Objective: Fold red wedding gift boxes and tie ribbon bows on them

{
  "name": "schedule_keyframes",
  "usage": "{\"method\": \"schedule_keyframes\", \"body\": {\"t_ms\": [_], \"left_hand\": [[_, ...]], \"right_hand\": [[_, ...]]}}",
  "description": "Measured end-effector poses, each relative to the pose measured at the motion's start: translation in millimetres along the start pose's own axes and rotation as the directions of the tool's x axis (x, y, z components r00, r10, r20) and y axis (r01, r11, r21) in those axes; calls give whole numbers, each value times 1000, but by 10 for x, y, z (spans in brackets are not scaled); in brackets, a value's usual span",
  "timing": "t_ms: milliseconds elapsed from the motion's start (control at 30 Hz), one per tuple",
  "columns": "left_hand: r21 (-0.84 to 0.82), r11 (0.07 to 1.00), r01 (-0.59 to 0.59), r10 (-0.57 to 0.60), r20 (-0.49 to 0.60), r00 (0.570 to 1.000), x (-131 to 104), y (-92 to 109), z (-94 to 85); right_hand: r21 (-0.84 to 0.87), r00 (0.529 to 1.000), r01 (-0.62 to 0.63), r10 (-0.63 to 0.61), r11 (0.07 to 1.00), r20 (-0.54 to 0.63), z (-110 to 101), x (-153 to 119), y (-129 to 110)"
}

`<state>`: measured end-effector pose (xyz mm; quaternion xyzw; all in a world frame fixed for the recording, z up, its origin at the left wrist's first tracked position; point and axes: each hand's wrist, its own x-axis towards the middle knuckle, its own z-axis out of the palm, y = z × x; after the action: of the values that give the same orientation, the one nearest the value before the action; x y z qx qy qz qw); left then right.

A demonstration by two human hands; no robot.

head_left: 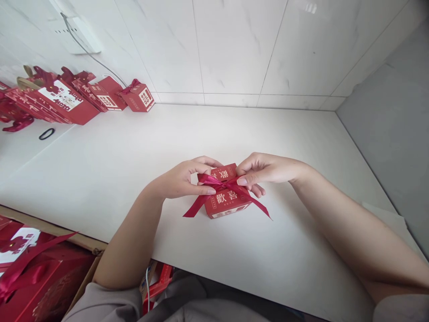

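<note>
A small red gift box with pale Chinese characters sits on the white table in front of me. Across its top runs a dark red ribbon, tied in a bow whose two tails hang out to the sides. My left hand pinches the bow's left loop between thumb and index finger, its other fingers behind the box. On the other side, my right hand pinches the right loop, thumb on top. The fingers partly cover the loops and the box's upper corners.
Against the tiled wall stand several red gift boxes and red bags at the back left. A black hair tie lies near them. At lower left, a cardboard carton holds larger red packages. A grey panel borders the table's right side.
</note>
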<state>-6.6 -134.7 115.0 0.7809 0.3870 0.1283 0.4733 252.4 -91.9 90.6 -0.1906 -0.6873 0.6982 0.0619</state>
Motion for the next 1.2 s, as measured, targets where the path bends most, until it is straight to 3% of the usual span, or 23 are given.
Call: {"method": "schedule_keyframes", "body": {"t_ms": [367,633,767,867,1033,1200], "left_hand": [[4,1000,9,-9,11,1000,5,-45,-9],[-16,999,42,-42,22,999,-3,-57,-18],[-12,999,42,-42,14,999,-6,-45,-12],[-16,998,60,-61,-35,998,19,-27,51],[-42,993,113,-120,-253,960,84,-1,234],[-72,990,121,-135,-240,961,95,-19,258]], "right_hand": [[-59,999,-47,46,997,-14,9,-10,-21],[-357,956,-213,118,909,-270,297,-50,-257],[-446,934,-283,139,849,-329,357,-61,-309],[-465,930,-302,149,832,-336,346,-66,-309],[-451,937,-297,165,842,-308,322,-79,-303],[-452,947,-275,157,849,-282,318,-95,-312]]}}
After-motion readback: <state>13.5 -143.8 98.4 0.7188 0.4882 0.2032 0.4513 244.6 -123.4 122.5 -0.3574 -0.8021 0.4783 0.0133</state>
